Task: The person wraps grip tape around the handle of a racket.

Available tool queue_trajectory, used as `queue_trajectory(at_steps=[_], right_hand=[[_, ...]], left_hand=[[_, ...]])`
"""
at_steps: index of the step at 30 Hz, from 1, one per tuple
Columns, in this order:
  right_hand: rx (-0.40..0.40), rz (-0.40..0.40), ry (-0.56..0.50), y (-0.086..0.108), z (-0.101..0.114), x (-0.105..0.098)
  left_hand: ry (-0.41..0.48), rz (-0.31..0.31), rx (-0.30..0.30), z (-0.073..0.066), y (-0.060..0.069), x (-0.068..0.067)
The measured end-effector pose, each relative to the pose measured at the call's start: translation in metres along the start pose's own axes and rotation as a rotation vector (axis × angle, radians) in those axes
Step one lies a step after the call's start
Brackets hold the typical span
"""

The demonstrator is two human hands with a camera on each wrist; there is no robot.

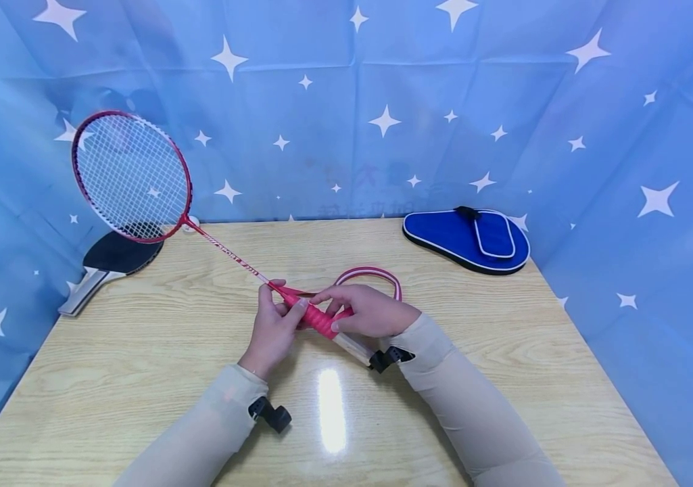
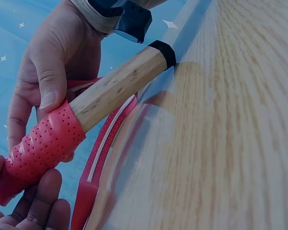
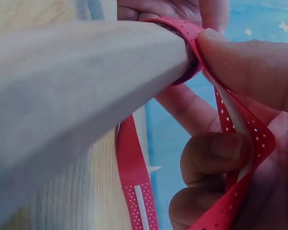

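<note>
A red and white badminton racket (image 1: 232,256) slants up to the left above the table, its strung head raised. My left hand (image 1: 269,333) holds it at the top of the handle, thumb on the red wrap. Pink-red perforated grip tape (image 2: 48,143) winds round the upper handle. Below it, the lower handle (image 2: 120,85) is bare wood down to a black end (image 2: 164,53). My right hand (image 1: 376,311) pinches the tape at the wrap's lower edge, thumb pressing it. The loose tape (image 3: 136,191) trails from that hand in a loop behind it, showing a pale centre strip.
On the left edge of the wooden table (image 1: 157,379) lie black table tennis paddles (image 1: 121,255), seemingly stacked, by a small white ball (image 1: 191,224). A blue paddle case (image 1: 443,233) lies at the back right. A blue star-patterned curtain (image 1: 322,169) hangs behind the table.
</note>
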State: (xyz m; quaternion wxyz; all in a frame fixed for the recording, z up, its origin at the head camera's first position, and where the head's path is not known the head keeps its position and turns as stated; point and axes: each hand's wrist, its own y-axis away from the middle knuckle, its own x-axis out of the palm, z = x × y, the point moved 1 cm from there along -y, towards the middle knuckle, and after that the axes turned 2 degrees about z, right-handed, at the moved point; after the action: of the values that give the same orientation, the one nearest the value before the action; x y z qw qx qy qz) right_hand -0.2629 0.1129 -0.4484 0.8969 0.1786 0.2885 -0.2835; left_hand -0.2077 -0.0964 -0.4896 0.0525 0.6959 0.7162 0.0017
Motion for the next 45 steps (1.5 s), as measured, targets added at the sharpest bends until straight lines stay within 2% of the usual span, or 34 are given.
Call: queue_trajectory(at_steps=[7, 18, 22, 29, 33, 45], right_hand=[[-0.002, -0.012, 0.016, 0.0002, -0.0004, 0.0], [-0.071, -0.036, 0.01, -0.0043, -0.005, 0.0035], [-0.061, -0.031, -0.014, -0.0049, -0.0045, 0.0048], [0.0, 0.015, -0.062, -0.0014, -0.0017, 0.0044], [-0.005, 0.033, -0.097, -0.0004, -0.0002, 0.0046], [-0.017, 0.009, -0.06, -0.0026, 0.0004, 0.0041]], left_hand=[[-0.005, 0.006, 0.007, -0.0027, 0.001, 0.0006], [0.015, 0.017, 0.0, -0.0016, 0.0011, 0.0], [-0.003, 0.007, 0.001, -0.0016, 0.0012, -0.0003], [0.01, -0.003, 0.018, -0.0023, 0.0005, 0.0005], [0.008, -0.001, 0.02, -0.0027, 0.001, 0.0014], [0.01, -0.001, 0.016, -0.0024, 0.0011, 0.0001]])
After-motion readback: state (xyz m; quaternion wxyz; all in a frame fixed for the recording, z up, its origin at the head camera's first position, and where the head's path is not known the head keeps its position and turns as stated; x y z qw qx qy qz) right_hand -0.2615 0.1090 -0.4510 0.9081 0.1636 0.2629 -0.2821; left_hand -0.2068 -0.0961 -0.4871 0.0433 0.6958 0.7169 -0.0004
